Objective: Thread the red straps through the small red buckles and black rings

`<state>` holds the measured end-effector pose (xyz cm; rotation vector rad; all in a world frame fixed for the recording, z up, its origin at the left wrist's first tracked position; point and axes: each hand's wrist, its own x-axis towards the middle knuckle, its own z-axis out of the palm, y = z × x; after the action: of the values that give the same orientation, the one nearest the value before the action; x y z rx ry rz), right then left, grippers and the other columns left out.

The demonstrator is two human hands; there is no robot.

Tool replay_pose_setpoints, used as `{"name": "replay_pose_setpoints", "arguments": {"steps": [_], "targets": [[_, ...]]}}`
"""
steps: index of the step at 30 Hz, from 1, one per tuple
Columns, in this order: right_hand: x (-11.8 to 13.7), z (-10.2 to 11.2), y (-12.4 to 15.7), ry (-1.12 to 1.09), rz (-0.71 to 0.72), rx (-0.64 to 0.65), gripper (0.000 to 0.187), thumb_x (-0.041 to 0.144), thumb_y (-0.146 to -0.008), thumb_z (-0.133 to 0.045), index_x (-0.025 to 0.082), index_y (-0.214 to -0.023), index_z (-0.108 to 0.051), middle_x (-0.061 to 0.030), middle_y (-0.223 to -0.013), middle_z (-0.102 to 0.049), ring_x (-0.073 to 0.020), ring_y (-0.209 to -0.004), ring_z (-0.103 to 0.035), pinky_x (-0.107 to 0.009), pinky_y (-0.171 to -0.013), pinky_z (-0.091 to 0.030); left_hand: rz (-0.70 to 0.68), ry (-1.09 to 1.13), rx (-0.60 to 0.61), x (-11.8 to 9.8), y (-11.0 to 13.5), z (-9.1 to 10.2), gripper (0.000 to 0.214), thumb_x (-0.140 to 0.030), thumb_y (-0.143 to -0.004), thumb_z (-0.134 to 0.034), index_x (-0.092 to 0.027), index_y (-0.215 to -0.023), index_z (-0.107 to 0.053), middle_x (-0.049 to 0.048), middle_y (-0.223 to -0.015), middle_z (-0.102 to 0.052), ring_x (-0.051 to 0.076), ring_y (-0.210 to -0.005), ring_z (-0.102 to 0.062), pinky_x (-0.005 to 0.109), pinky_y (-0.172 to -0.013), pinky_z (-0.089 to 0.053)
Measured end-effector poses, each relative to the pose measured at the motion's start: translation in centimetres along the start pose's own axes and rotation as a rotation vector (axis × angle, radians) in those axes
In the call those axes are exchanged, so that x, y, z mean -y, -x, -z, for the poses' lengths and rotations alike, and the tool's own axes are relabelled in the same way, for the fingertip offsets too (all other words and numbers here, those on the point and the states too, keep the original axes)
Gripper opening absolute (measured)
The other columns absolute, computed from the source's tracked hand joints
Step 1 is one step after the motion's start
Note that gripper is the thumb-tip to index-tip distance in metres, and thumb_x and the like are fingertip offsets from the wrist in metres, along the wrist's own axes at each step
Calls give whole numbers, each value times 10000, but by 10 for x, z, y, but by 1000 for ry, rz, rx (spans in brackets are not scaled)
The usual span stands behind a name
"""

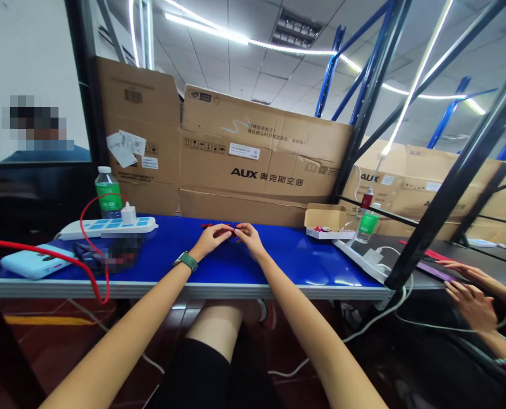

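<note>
My left hand point(211, 240) is over the blue tabletop point(274, 264), its fingers curved and closed around a small red piece whose kind I cannot make out. Close beside it, my right hand point(250, 238) has thumb and fingers pinched together; what they grip, if anything, is too small to name. The fingertips of both hands nearly meet. Small red bits point(205, 225) lie just behind my left hand, partly hidden by it. A watch with a green strap point(188, 261) is on my left wrist.
On the left are a power strip point(78, 228), a red cable point(44, 248), a light blue case point(35, 262) and a bottle point(108, 193). An open small box point(327, 218) with bits inside stands back right. Cardboard point(265, 153) walls the back. Another person's hands point(472, 301) are at right.
</note>
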<state>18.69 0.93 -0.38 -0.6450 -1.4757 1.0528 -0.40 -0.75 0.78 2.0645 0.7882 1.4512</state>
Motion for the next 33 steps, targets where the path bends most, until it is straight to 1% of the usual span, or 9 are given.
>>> {"name": "replay_pose_setpoints", "arguments": {"steps": [2, 4, 8, 11, 14, 18, 22, 29, 33], "targets": [[1, 1, 1, -38, -38, 20, 506, 516, -688, -823, 221, -1015, -575, -1, -852, -685, -164, -780, -681, -271, -668, -557, 1, -9, 30, 1, -1, 2, 423, -526, -904, -573, -164, -1027, -754, 105, -1093, -751, 269, -1075, -674, 408, -1028, -487], [2, 2, 1, -72, -96, 52, 538, 537, -691, -815, 230, -1044, -551, 7, -852, -682, -163, -737, -682, -289, -656, -563, 45, 26, 54, 5, -2, 4, 461, -530, -925, -519, -157, -1041, -765, 107, -1096, -754, 277, -1079, -675, 404, -1002, -499], [4, 1, 3, -42, -108, 52, 550, 544, -683, -808, 210, -1041, -556, 38, -733, -646, -111, -580, -600, -235, -556, -486, 145, 47, 51, 12, -1, 5, 502, -538, -934, -459, -156, -1025, -772, 112, -1045, -766, 272, -952, -710, 375, -798, -565], [6, 1, 4, 16, -91, 56, 530, 544, -690, -801, 198, -1026, -581, 47, -687, -631, -88, -540, -546, -219, -543, -442, 67, -90, 6, 11, 1, 3, 391, -500, -878, -580, -172, -979, -769, 89, -998, -771, 245, -858, -711, 349, -765, -562], [8, -1, 6, 21, -105, 70, 541, 563, -672, -806, 195, -1004, -588, 38, -680, -641, -99, -552, -561, -233, -566, -462, -42, -226, -5, 4, 4, 1, 273, -402, -808, -701, -190, -971, -755, 60, -966, -771, 220, -816, -705, 326, -780, -554], [10, -3, 7, -42, -126, 112, 562, 550, -652, -833, 183, -1013, -607, 13, -717, -673, -119, -604, -614, -259, -631, -515, -105, -307, -26, -6, 5, 2, 166, -324, -846, -669, -197, -917, -749, 49, -900, -768, 219, -805, -706, 329, -794, -547], [11, -3, 8, -96, -139, 117, 568, 547, -650, -841, 181, -1017, -608, 15, -718, -673, -125, -613, -634, -285, -674, -545, -199, -405, 7, -9, 6, 1, 167, -277, -887, -607, -203, -938, -746, 67, -975, -760, 231, -904, -699, 344, -871, -525], [5, 0, 7, -81, -158, 151, 570, 539, -666, -834, 193, -1051, -597, 2, -786, -692, -111, -613, -614, -244, -613, -509, -287, -517, 28, -7, 7, -1, 94, -213, -843, -599, -191, -877, -684, 60, -841, -697, 203, -786, -648, 325, -785, -511], [2, 2, 5, -86, -182, 61, 557, 542, -660, -823, 215, -1023, -556, 36, -730, -651, -120, -591, -602, -240, -578, -491, -294, -524, 15, -7, 6, -2, 77, -191, -812, -600, -194, -857, -663, 51, -824, -675, 197, -776, -635, 321, -784, -506]]}}
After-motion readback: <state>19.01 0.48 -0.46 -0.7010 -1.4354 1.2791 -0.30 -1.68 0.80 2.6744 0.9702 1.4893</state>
